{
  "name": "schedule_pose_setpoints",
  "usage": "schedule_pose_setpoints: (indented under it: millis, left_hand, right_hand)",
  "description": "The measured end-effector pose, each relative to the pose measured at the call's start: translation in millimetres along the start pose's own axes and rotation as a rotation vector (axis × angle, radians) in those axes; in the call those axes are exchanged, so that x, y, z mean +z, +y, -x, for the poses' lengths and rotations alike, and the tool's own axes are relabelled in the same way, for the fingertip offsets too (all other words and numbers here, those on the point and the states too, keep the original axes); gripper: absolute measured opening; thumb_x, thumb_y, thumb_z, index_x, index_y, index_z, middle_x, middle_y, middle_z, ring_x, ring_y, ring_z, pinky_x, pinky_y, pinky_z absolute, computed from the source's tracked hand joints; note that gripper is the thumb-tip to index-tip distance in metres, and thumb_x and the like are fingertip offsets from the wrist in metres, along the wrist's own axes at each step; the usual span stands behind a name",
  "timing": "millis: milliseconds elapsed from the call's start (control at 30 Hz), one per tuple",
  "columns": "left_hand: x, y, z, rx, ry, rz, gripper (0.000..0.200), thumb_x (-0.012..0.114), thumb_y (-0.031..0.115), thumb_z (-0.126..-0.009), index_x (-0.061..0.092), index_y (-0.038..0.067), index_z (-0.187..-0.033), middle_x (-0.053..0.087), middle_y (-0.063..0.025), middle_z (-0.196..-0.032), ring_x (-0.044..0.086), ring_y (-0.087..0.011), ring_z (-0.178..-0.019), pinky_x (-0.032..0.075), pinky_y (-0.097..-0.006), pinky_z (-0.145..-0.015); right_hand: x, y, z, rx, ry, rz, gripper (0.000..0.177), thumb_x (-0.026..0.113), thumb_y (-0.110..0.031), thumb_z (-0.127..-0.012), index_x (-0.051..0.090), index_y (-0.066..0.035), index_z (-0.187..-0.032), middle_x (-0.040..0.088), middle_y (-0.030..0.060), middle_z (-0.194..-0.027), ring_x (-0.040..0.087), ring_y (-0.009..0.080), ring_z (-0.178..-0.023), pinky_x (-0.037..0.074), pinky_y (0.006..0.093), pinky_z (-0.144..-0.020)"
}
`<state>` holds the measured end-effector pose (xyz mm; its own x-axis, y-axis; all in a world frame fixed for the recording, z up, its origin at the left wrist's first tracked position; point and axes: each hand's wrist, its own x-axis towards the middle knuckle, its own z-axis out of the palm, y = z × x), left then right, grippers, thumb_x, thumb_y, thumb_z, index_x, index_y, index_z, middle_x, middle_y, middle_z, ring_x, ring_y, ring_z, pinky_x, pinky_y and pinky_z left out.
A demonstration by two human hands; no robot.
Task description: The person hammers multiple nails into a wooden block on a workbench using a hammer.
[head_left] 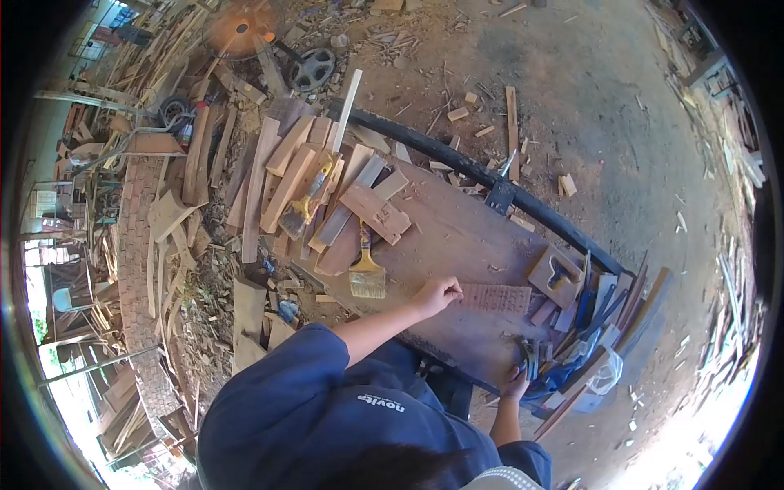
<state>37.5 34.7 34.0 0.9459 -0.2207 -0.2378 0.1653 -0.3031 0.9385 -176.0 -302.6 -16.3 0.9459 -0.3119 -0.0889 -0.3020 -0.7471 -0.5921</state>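
Note:
My left hand (438,296) is closed with fingertips pinched, at the left end of a carved reddish wooden panel (496,298). Whether something small sits in that pinch cannot be seen. At the bench's near right edge, my right hand (516,382) curls against a dark metal tool (529,358), partly hidden among other tools. The panel lies flat on the brown workbench (441,245), its face covered in rows of small cuts. Left of it rests a wide paintbrush (367,273) with a yellow ferrule and pale bristles.
Stacked wood offcuts (286,184) fill the bench's left end, with another yellow brush (306,200) on top. A hand saw's wooden handle (557,278) and several long tools crowd the right end. A black rail (408,139) edges the far side. Scraps litter the dirt floor (563,98).

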Motion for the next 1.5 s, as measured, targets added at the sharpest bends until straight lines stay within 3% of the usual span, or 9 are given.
schedule_pose_setpoints:
  millis: [300,467,600,667,767,900,1100,1333,1500]
  left_hand:
    - [-7.1,15.6,0.7,-0.098,-0.016,-0.002,0.014,0.074,0.010,-0.083,0.063,0.002,-0.080,0.065,-0.0077,-0.070,0.062,-0.0144,-0.065,0.048,-0.0312,-0.062]
    - [5.2,7.4,12.8,-0.065,0.114,0.120,0.014,0.075,0.009,-0.082,0.064,0.001,-0.081,0.068,-0.0067,-0.073,0.063,-0.0126,-0.067,0.050,-0.0285,-0.063]
    - [12.4,9.6,32.8,-0.089,0.129,0.072,0.011,0.071,0.009,-0.087,0.064,0.002,-0.085,0.069,-0.0046,-0.079,0.064,-0.0108,-0.074,0.051,-0.0270,-0.070]
    - [24.5,-1.9,47.8,-0.089,0.271,0.123,0.013,0.073,0.010,-0.085,0.063,0.001,-0.083,0.067,-0.0058,-0.074,0.063,-0.0125,-0.069,0.050,-0.0285,-0.067]
    - [35.6,-4.0,76.4,-0.091,0.347,0.134,0.011,0.071,0.009,-0.087,0.063,0.002,-0.085,0.067,-0.0050,-0.076,0.064,-0.0126,-0.073,0.050,-0.0277,-0.071]
    - [54.3,-5.3,100.6,-0.114,0.394,0.321,0.010,0.068,0.011,-0.090,0.063,0.002,-0.092,0.066,-0.0037,-0.087,0.061,-0.0110,-0.084,0.048,-0.0260,-0.080]
    - [82.7,16.0,79.0,-0.088,0.555,0.377,0.009,0.069,0.007,-0.088,0.063,0.002,-0.093,0.066,-0.0035,-0.089,0.061,-0.0103,-0.087,0.048,-0.0255,-0.081]
    - [81.4,-3.2,25.8,-0.018,0.471,0.363,0.006,0.070,0.001,-0.085,0.064,0.003,-0.087,0.066,-0.0019,-0.085,0.061,-0.0096,-0.080,0.049,-0.0242,-0.075]
    - [72.2,28.3,9.7,-0.049,0.384,0.028,0.009,0.074,0.007,-0.082,0.070,0.003,-0.089,0.070,-0.0030,-0.082,0.063,-0.0104,-0.074,0.050,-0.0253,-0.070]
  right_hand:
    - [-7.7,-20.8,-7.2,-0.014,0.003,-0.013,0.038,0.050,-0.026,-0.095,0.058,0.003,-0.118,0.065,0.0283,-0.090,0.062,0.0492,-0.085,0.049,0.0482,-0.070]
    - [-8.5,-20.8,-7.6,-0.034,0.027,0.013,0.035,0.049,-0.024,-0.095,0.058,0.000,-0.119,0.066,0.0254,-0.086,0.064,0.0475,-0.081,0.050,0.0475,-0.066]
    - [-2.3,-9.7,-2.6,-0.046,-0.025,0.092,0.031,0.051,-0.024,-0.094,0.061,0.005,-0.102,0.063,0.0255,-0.071,0.062,0.0474,-0.067,0.047,0.0503,-0.058]
    - [0.9,-2.0,-2.6,-0.102,0.023,0.125,0.034,0.052,-0.026,-0.094,0.060,0.007,-0.086,0.058,0.0271,-0.061,0.057,0.0487,-0.058,0.042,0.0541,-0.052]
    - [-5.9,-10.7,-5.8,-0.104,-0.006,0.110,0.033,0.052,-0.026,-0.094,0.057,0.004,-0.080,0.058,0.0286,-0.065,0.058,0.0487,-0.059,0.044,0.0539,-0.052]
    - [-8.9,-19.2,-6.8,-0.151,0.031,0.127,0.035,0.050,-0.026,-0.095,0.058,0.005,-0.080,0.059,0.0284,-0.065,0.058,0.0478,-0.060,0.045,0.0536,-0.052]
    - [-8.2,-10.2,-4.9,-0.121,-0.026,0.112,0.035,0.051,-0.026,-0.096,0.060,0.007,-0.088,0.061,0.0296,-0.070,0.060,0.0484,-0.065,0.047,0.0528,-0.055]
    - [-7.2,-18.6,-6.3,-0.122,0.050,0.053,0.032,0.055,-0.026,-0.094,0.057,0.003,-0.082,0.058,0.0265,-0.063,0.058,0.0467,-0.059,0.046,0.0531,-0.053]
    - [-11.6,-24.8,-8.4,-0.137,0.053,0.079,0.032,0.055,-0.026,-0.094,0.056,0.002,-0.080,0.057,0.0262,-0.061,0.058,0.0460,-0.056,0.045,0.0520,-0.050]
